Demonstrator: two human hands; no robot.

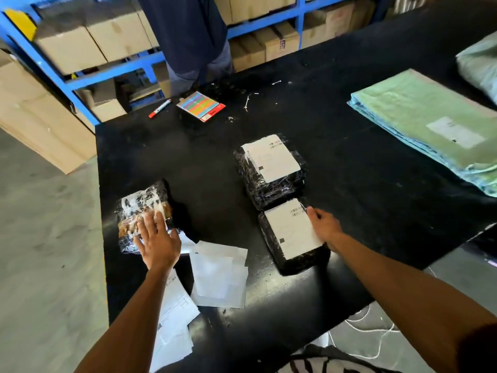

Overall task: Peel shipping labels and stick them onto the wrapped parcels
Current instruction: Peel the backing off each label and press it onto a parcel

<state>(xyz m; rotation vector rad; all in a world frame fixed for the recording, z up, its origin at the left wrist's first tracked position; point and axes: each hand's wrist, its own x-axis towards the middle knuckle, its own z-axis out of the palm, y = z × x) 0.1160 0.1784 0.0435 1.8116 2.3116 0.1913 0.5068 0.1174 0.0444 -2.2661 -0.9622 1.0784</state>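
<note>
Far beyond the left hand, a red marker (160, 108) is lying on the black desk (349, 184), and a pad of coloured strips (200, 106) is sitting just beside it. Scraps of white string (247, 101) are lying near the pad. Well beyond the right hand, a stack of green bags (430, 130) is resting on the desk. Past the desk's far edge a person in dark clothes (188, 36) is standing before blue shelving (269, 16) holding cardboard boxes (70, 49).

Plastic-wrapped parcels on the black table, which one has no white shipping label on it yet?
The clear-wrapped parcel with a brown and black patterned item at the table's left edge, under the left hand. The two black-wrapped parcels each carry a label.
</note>
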